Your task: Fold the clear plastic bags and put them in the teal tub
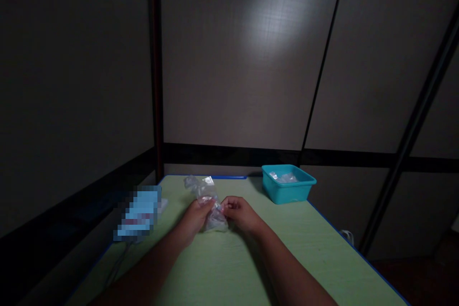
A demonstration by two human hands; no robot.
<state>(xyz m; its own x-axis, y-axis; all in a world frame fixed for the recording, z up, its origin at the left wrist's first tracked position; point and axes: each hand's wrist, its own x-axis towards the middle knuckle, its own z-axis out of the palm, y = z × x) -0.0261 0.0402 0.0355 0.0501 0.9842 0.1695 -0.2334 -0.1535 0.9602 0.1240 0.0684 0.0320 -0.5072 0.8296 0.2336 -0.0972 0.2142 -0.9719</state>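
Observation:
Over the middle of the green table (294,258), both my hands are on a clear plastic bag (216,221). My left hand (196,214) is closed around the bunched middle of it, thumb on top. At the right side of the same bunch, the fingertips of my right hand (239,211) pinch the plastic. One crumpled part of the bag spreads beyond the hands, and another hangs below them toward me. Small pink and bluish spots show at the bunch, too small to make out.
A turquoise plastic basket (289,194) with clear plastic pieces (287,178) inside stands at the table's back right. On the left is a pixelated blue device (140,213) with a cable (118,263). Dark wardrobe panels (233,67) rise behind the table.

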